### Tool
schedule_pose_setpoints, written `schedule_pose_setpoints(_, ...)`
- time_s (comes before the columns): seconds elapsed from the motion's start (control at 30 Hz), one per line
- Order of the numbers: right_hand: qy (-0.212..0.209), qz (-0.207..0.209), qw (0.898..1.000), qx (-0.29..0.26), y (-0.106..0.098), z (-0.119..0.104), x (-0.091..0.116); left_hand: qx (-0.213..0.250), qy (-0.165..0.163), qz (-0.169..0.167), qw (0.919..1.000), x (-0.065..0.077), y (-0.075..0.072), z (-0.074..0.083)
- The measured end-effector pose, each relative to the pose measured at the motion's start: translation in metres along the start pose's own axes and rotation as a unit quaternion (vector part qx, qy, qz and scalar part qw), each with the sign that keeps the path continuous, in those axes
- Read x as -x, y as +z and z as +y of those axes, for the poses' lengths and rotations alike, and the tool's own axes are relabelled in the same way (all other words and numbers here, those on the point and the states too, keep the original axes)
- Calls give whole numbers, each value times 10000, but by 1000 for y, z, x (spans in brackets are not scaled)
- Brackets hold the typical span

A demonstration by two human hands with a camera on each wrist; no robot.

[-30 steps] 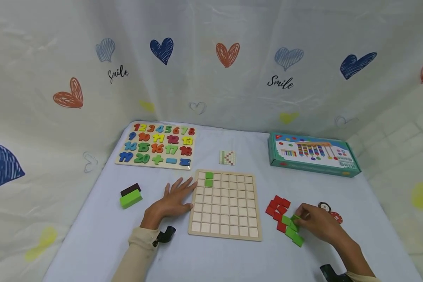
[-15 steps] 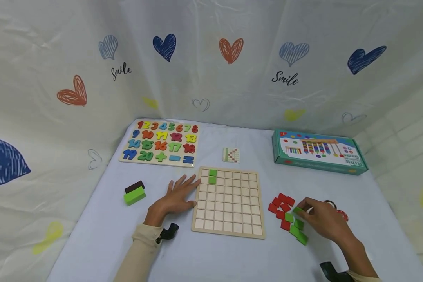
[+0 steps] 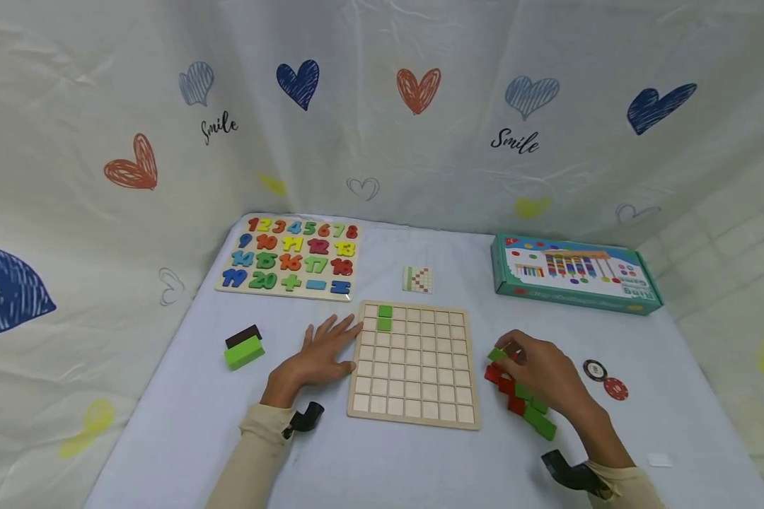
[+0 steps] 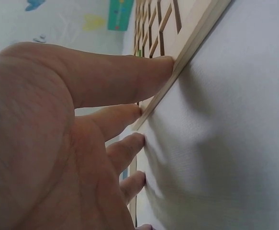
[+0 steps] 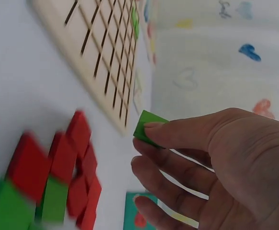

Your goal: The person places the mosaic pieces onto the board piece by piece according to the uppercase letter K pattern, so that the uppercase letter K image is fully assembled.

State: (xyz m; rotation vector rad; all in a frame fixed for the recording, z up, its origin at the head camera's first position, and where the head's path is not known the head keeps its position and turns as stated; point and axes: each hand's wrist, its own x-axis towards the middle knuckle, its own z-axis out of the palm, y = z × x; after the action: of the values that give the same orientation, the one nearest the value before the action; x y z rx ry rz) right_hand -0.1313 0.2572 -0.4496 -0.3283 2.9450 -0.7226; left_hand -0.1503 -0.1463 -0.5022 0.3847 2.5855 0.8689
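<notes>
A wooden grid board (image 3: 414,422) lies mid-table, with two green tiles (image 3: 385,317) in its second column at the far end. My left hand (image 3: 315,362) is spread at the board's left side; in the left wrist view its thumb (image 4: 153,76) touches the rim. Between thumb and fingers my right hand (image 3: 544,367) pinches a green tile (image 5: 149,127), held up over the loose pile to the right of the board. That pile has several red tiles (image 5: 29,165) and several green tiles (image 3: 540,423), partly hidden beneath the hand.
Behind the board lies a small pattern card (image 3: 417,279). A number puzzle (image 3: 286,258) is at the back left, a green box (image 3: 576,276) at the back right. Green and dark blocks (image 3: 244,351) sit left; two round chips (image 3: 595,370) lie beyond the right hand.
My right hand has picked a green tile from the pile and moved left and away from me with it. The left hand keeps its place at the board.
</notes>
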Motion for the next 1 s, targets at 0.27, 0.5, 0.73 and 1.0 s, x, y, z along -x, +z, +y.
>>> schedule_pose_setpoints(0.27, -670, -97, 9964, -513, 33, -45, -35, 57, -3, 55, 10000, -1, 0, 1)
schedule_pose_setpoints(0.5, -1065, -238, 9927, -520, 62, -87, -66, 23, 4, 32, 10000, -1, 1, 0)
schedule_pose_setpoints(0.73, -1285, -284, 9899, -525, 87, -114, -94, -29, 47, 69, 10000, 0, -2, -1)
schedule_pose_setpoints(1.0, -1246, -566, 9897, -430, 101, -115, -101, 5, 67, 39, 10000, 0, -1, -1)
